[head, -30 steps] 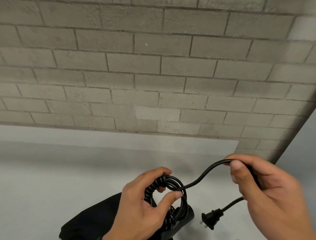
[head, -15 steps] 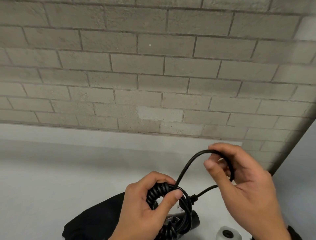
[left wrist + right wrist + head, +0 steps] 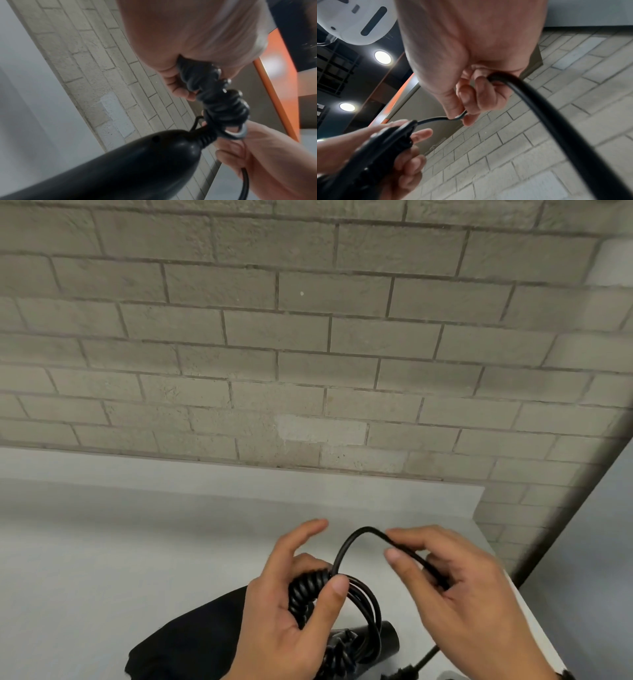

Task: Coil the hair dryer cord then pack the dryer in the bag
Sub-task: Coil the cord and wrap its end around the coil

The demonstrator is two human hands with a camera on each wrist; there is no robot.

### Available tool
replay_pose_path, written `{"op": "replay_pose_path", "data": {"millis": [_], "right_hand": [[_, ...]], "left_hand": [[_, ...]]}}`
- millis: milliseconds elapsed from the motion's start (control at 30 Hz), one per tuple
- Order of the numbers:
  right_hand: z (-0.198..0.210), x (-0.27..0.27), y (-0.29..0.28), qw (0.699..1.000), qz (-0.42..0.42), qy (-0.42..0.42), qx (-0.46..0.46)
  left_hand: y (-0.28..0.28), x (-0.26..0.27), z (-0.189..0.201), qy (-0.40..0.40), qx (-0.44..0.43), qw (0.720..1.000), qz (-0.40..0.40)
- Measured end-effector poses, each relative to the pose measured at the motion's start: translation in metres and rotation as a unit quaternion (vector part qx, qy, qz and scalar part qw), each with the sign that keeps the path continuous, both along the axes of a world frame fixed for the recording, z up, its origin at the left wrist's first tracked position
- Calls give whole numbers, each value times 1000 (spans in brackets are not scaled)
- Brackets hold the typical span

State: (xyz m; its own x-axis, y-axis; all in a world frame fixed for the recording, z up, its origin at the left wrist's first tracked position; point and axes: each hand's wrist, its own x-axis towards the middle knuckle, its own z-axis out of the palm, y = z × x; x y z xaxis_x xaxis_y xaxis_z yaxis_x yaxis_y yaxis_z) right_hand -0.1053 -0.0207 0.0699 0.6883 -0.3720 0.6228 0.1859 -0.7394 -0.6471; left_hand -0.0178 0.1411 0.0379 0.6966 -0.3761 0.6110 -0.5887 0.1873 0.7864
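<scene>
Grey brick wall point(image 3: 308, 344) behind a pale tabletop point(image 3: 102, 559), cord half gathered above it

Black cord point(image 3: 342, 553) bunched in loops and spiral turns inside the left hand point(image 3: 291, 618), thumb pressed over the strands, index finger stretched forward, other fingers curled round the bundle. One free strand arching up from that bundle to the right hand point(image 3: 455, 604), pinched there between thumb and curled fingers, then trailing down past the palm toward the plug point(image 3: 404, 674) at the lower edge. Hair dryer point(image 3: 363, 642) hanging just under the left hand, black, dark body close to the left wrist camera point(image 3: 120, 162), cord entering through a ribbed collar. Black bag point(image 3: 191, 642) lying flat on the tabletop beneath and left of the hands, apart from the dryer as far as visible
</scene>
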Motion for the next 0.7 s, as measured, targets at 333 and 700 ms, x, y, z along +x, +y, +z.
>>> {"op": "replay_pose_path", "data": {"millis": [333, 700], "right_hand": [[-23, -3, 24, 953, 158, 177, 188], [-30, 2, 14, 928, 215, 180, 247]], "left_hand": [[-4, 6, -2, -29, 1, 997, 68], [-11, 5, -7, 64, 1, 997, 36]]}}
